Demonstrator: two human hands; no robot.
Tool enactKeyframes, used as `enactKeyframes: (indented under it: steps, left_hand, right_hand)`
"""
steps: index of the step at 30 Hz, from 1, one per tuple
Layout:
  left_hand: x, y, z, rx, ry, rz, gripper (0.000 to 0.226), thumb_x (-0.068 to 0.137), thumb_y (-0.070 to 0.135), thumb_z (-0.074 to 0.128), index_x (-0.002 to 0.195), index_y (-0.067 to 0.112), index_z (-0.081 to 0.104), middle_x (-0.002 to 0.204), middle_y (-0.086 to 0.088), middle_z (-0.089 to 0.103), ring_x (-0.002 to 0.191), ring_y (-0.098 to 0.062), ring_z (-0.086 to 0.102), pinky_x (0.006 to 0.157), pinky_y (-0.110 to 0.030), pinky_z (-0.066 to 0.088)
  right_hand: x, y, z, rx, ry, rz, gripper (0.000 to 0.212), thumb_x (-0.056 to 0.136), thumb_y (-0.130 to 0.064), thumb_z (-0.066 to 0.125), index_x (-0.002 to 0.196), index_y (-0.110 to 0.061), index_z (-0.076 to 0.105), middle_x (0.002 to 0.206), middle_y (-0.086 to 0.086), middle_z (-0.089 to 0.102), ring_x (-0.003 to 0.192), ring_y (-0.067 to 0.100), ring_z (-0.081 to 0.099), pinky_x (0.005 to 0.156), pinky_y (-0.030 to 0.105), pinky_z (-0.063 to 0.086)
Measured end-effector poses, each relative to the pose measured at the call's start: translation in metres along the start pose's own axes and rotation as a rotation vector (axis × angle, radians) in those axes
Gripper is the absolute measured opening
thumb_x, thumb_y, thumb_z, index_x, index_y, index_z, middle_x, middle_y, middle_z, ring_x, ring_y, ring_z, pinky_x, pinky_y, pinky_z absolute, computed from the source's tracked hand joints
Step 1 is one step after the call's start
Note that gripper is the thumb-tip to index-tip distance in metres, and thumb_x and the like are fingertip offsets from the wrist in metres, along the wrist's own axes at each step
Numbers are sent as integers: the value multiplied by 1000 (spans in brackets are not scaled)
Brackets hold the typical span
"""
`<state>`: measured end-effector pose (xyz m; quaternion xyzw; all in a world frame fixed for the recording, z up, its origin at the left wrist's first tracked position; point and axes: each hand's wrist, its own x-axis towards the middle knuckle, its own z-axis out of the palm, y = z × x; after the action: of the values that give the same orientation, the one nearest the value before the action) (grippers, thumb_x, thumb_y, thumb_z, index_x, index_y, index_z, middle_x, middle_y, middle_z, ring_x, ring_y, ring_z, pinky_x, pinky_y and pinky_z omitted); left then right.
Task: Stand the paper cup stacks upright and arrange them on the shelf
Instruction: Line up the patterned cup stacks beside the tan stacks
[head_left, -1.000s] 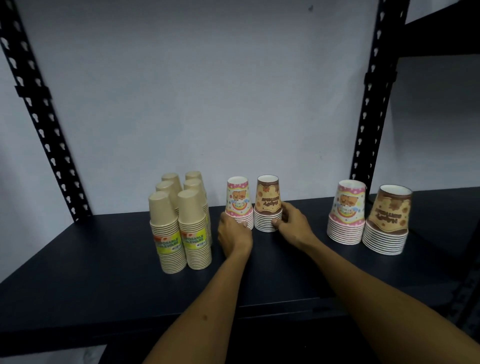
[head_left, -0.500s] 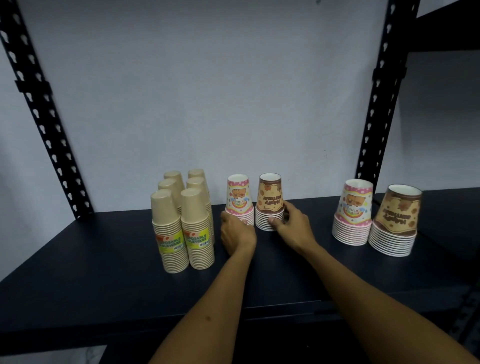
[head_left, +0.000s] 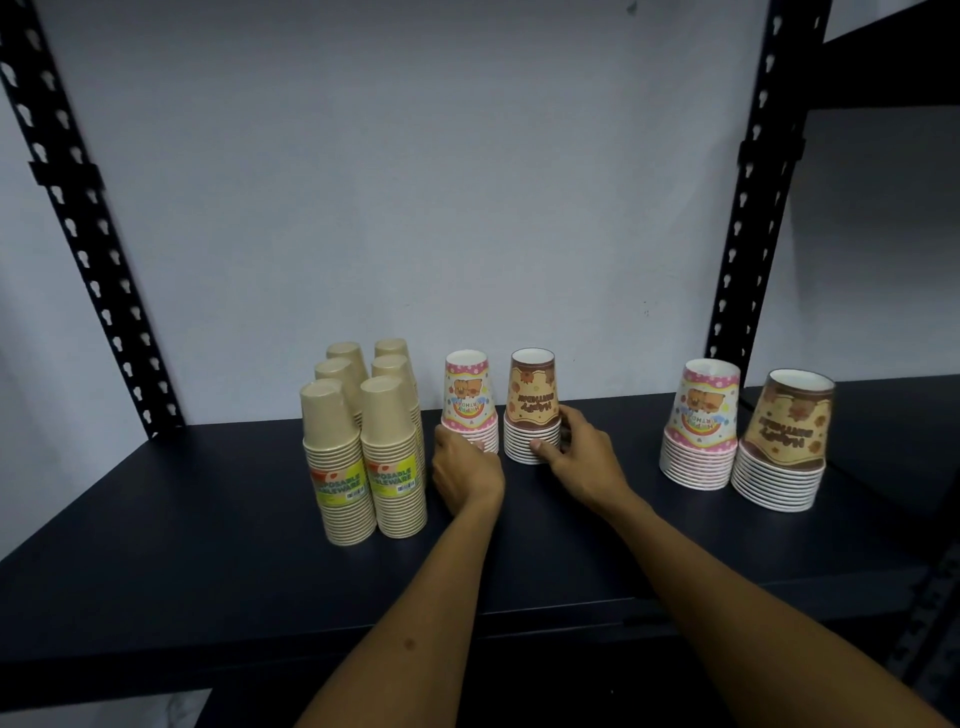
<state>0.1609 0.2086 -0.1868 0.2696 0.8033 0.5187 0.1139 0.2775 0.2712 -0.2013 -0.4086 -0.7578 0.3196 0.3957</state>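
Note:
On the dark shelf (head_left: 208, 519) stand several plain tan cup stacks (head_left: 363, 441) at the left, upside down. Beside them are a small pink stack (head_left: 466, 397) and a small brown stack (head_left: 532, 405). My left hand (head_left: 462, 470) wraps the base of the pink stack. My right hand (head_left: 576, 457) grips the rims of the brown stack, thumb in front. At the right stand a larger pink stack (head_left: 701, 426) and a larger brown stack (head_left: 784, 441), both untouched.
Black perforated uprights stand at the left (head_left: 78, 234) and at the right (head_left: 748, 208). A pale wall closes the back. Another dark shelf section continues behind the right upright.
Both hands stay on the two small stacks, which have slid slightly toward the back of the shelf. My right thumb now presses the front of the brown stack's rims.

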Motion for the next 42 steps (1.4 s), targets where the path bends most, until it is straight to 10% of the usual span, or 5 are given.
enactKeyframes:
  steps: [22, 32, 42]
  left_hand:
    - [0, -2, 2, 58, 2, 30, 56, 84, 9, 65, 134, 5, 41, 133, -15, 53, 122, -32, 52, 96, -44, 48]
    - [-15, -1, -4, 44, -30, 41, 80, 88, 9, 60, 150, 3, 10, 145, -19, 41, 132, -33, 43, 104, -44, 42]
    - [-60, 1, 4, -31, -74, 244, 65, 86, 4, 57, 145, 12, 30, 143, -9, 43, 131, -27, 42, 106, -40, 41]
  right_hand:
    - [-4, -6, -1, -25, -19, -88, 51, 89, -17, 65, 136, -17, 46, 133, 2, 58, 114, 9, 53, 94, 23, 40]
    - [-10, -5, -5, 9, 10, 53, 71, 88, -26, 67, 145, -5, 30, 141, 11, 50, 125, 22, 52, 98, 31, 45]
    - [-58, 3, -43, 168, 229, 114, 62, 88, -30, 66, 141, -10, 40, 130, 7, 58, 109, 11, 55, 90, 26, 45]
